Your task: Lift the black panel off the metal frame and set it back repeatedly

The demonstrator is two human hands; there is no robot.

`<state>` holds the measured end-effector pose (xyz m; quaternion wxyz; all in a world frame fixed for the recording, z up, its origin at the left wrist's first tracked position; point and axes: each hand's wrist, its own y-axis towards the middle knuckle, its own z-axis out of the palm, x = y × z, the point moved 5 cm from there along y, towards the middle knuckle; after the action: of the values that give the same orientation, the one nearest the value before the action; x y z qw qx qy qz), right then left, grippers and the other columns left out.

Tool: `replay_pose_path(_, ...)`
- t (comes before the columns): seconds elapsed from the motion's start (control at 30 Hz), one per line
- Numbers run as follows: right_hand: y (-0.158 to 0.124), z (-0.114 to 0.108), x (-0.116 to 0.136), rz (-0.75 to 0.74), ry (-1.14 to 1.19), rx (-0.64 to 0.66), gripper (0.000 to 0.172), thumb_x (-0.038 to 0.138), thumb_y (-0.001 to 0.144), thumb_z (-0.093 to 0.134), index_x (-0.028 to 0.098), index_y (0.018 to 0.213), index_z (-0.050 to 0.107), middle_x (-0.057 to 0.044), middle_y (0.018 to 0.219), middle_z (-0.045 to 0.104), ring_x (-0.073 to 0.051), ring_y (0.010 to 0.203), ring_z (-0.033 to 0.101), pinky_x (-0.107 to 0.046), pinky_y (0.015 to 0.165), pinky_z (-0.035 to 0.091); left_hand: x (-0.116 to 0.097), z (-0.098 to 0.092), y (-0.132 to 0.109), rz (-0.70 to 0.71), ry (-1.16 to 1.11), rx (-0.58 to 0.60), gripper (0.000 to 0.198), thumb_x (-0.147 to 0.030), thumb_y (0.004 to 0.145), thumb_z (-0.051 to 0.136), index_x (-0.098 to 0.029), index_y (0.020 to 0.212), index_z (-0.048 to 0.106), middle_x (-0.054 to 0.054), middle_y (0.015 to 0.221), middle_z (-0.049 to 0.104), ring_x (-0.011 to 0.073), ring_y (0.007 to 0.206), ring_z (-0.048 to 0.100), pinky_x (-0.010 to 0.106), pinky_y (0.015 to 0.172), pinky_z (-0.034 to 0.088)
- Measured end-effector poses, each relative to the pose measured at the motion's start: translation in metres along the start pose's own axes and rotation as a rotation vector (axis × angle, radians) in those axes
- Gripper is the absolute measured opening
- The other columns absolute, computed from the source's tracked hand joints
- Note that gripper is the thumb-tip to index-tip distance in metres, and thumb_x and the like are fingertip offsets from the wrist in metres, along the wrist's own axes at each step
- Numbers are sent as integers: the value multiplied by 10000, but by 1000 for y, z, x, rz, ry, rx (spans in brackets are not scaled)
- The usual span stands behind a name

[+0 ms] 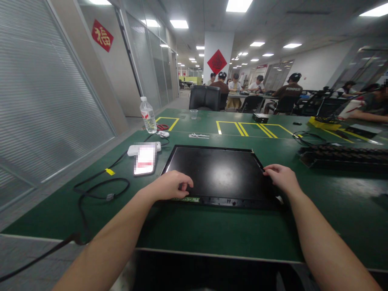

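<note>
A flat black display panel (218,171) lies face up on the green table, with a dark frame around it and a strip of green circuit board (190,199) along its near edge. Over the panel's near left corner is my left hand (174,185), its fingers loosely curled. A gap shows between thumb and index finger, with nothing visible in it. At the panel's right edge, my right hand (281,178) pinches the frame between thumb and fingers. The undersides of both hands are hidden.
Left of the panel are a phone (144,161), a white power strip (133,150), a black cable (104,180) and a water bottle (148,115). Beyond it stand a plastic cup (194,114) and a black chair (204,98). A dark stacked part (345,155) lies right. People sit farther back.
</note>
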<state>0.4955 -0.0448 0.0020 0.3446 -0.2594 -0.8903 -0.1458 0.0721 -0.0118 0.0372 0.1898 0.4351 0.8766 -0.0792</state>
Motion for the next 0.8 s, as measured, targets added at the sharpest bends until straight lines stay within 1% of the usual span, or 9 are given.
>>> replay_pose_path(0.13,1,1,-2,-1,8,3,260,297,699,630,212,898,774,-49,823,773,-203,729,684,-274,575,493,2,1,0,2,-25,2,217,-180,759,662,-209,961,737,-28,725,698,132,628,611,233,626,423)
replay_pose_path(0.27,-1,1,-1,-10,29,3,257,293,692,630,212,889,773,-46,827,775,-188,669,671,-270,553,492,5,5,0,-9,-140,-3,212,-205,770,666,-194,972,730,-23,741,687,116,601,588,228,621,438)
replay_pose_path(0.33,-2,0,1,-22,41,-5,245,287,694,619,214,872,771,-47,808,772,-181,637,659,-266,537,485,7,5,1,-35,-192,-29,194,-249,786,670,-189,962,727,-16,739,683,120,612,590,227,621,447)
replay_pose_path(0.4,-2,0,1,-28,53,-7,243,281,697,610,215,867,770,-49,802,772,-177,622,652,-263,528,480,11,1,2,-92,-182,-99,184,-299,807,665,-189,941,727,-5,739,689,131,632,601,236,634,455)
replay_pose_path(0.5,-1,1,0,-20,53,7,258,285,697,613,207,887,772,-53,817,774,-180,628,652,-271,542,488,24,-13,-1,-273,-53,-266,206,-357,851,618,-199,918,733,23,781,724,168,689,644,263,649,458)
replay_pose_path(0.6,0,1,-2,-10,26,13,267,293,700,618,208,898,776,-55,828,772,-185,647,654,-287,583,503,40,-31,-13,-537,82,-421,235,-378,873,574,-213,915,735,49,849,757,223,795,685,288,653,455)
replay_pose_path(0.63,1,1,-2,-12,21,12,269,290,700,615,210,899,777,-56,832,771,-191,673,662,-290,597,506,44,-36,-17,-612,114,-445,247,-384,875,567,-215,932,737,58,874,763,239,826,691,296,659,456)
replay_pose_path(0.7,3,2,-4,-26,18,6,271,285,692,617,213,897,778,-60,839,770,-205,739,677,-291,615,508,49,-43,-24,-720,156,-444,262,-395,874,563,-214,938,740,76,927,771,265,877,697,304,660,457)
replay_pose_path(0.8,5,2,-6,-42,13,-3,277,293,673,631,213,893,779,-58,837,769,-214,767,679,-288,615,503,56,-47,-32,-832,177,-380,282,-431,857,586,-220,951,746,92,971,773,277,874,699,301,644,463)
